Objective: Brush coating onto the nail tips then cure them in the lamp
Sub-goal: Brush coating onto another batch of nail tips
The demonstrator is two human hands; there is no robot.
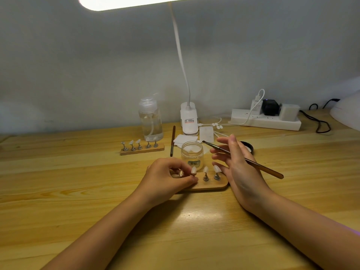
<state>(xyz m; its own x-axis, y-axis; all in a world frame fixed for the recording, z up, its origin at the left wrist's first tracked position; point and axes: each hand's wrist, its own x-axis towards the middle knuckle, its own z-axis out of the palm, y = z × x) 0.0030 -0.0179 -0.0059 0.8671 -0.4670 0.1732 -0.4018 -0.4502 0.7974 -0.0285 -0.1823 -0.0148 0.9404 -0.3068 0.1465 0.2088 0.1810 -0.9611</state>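
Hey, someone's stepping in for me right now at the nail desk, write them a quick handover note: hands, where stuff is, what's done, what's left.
Left hand: its fingers pinch a nail tip stand on the near wooden holder.
Right hand: holds the brush, bristle end raised above the open jar, touching no tip.
Near holder: three nail tips visible in front of the jar; others are hidden by the left hand.
Far holder: five more tips, beside the pump bottle.
Jar lid lies behind the right hand.
Done: which tips are coated can't be told from here.
Left: brush the tips, then cure; a white dome at the far right edge may be the curing lamp.
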